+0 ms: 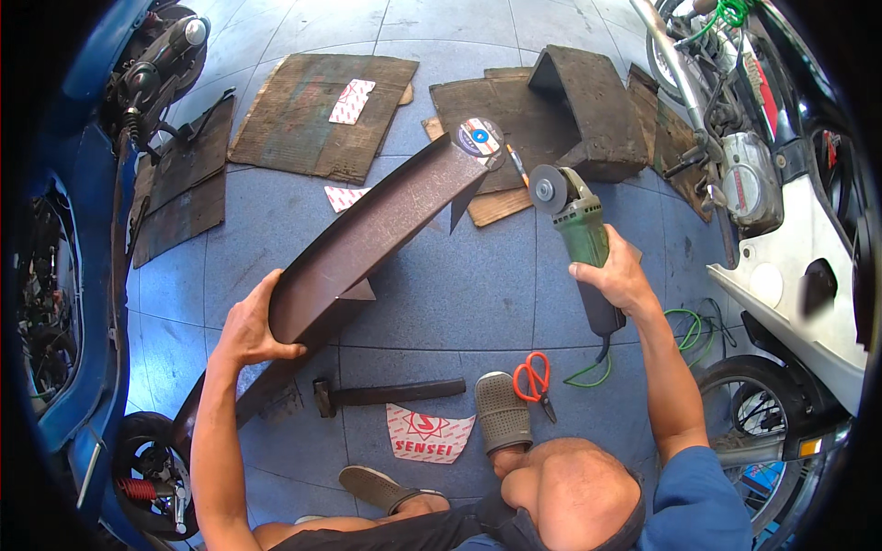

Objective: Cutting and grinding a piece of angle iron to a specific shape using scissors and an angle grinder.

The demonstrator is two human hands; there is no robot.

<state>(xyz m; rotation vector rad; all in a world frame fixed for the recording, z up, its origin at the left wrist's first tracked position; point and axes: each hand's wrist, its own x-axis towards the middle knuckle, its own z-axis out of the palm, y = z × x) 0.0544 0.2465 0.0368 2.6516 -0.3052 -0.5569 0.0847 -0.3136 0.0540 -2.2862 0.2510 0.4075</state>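
A long brown metal channel [377, 220] slants from near left up to the far middle, propped at an angle, with flaps of bent sheet along its right side. My left hand [250, 321] is closed on its near left edge, the thumb inside the trough. At the channel's far end rests a flat cutting disc [478, 140] with a blue centre. In my right hand [617, 274] is a green angle grinder [582, 230], held right of the channel, its grey disc [548, 189] pointing away from me and apart from the metal. Whether the disc spins I cannot tell.
On the blue tiles near my feet lie a hammer [395, 393], red-handled scissors [533, 378] and a printed paper piece [428, 433]. Worn boards [312, 119] and a bent dark panel [602, 110] lie beyond. Motorcycles flank both sides; a green cord [684, 331] trails at right.
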